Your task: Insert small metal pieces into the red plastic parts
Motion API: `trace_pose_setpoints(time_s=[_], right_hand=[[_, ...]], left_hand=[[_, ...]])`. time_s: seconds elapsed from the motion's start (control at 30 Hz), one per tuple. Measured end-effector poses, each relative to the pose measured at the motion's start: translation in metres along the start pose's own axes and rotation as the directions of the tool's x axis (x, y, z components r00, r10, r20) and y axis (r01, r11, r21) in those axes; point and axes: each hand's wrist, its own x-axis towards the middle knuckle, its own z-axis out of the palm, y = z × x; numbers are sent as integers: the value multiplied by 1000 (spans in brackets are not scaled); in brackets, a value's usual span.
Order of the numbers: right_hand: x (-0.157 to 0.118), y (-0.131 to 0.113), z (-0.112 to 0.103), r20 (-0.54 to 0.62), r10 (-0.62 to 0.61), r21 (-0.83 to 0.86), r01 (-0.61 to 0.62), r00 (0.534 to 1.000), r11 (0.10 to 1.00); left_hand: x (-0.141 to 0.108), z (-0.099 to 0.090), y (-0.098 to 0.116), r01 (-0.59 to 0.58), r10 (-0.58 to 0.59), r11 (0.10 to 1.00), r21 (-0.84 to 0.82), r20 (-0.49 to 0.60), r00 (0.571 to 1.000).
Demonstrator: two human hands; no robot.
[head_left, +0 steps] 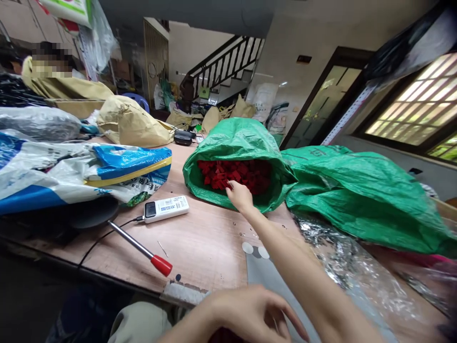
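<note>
My right hand (240, 196) reaches to the mouth of a green woven sack (232, 138), its fingers drawn together in a pinch. What the fingertips hold, if anything, is too small to make out. Inside the sack lies a heap of small red pieces (250, 174), just beyond the fingers. Low in the view, at the table's front edge, my left hand (253, 312) is curled with bent fingers. Its fingertips run toward the bottom of the picture, so its contents are hidden. Something dark red (224, 336) shows beneath it.
A white power bank (166, 208) with a cable lies left of the sack, near a red-tipped metal lever (160, 264). Another green sack (357, 190) and clear plastic film (342, 257) lie at right. Blue-white bags (132, 164) fill the left. A person (53, 71) is at far left.
</note>
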Motion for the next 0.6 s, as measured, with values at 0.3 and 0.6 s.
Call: trace_pose_setpoints(time_s=[0.3, 0.6], right_hand=[[16, -6, 16, 8, 67, -195, -64, 998, 979], [-2, -7, 1, 122, 24, -238, 6, 992, 971]], left_hand=[[-18, -33, 23, -21, 25, 1000, 15, -572, 820], [-1, -34, 11, 91, 237, 939, 330, -819, 523]])
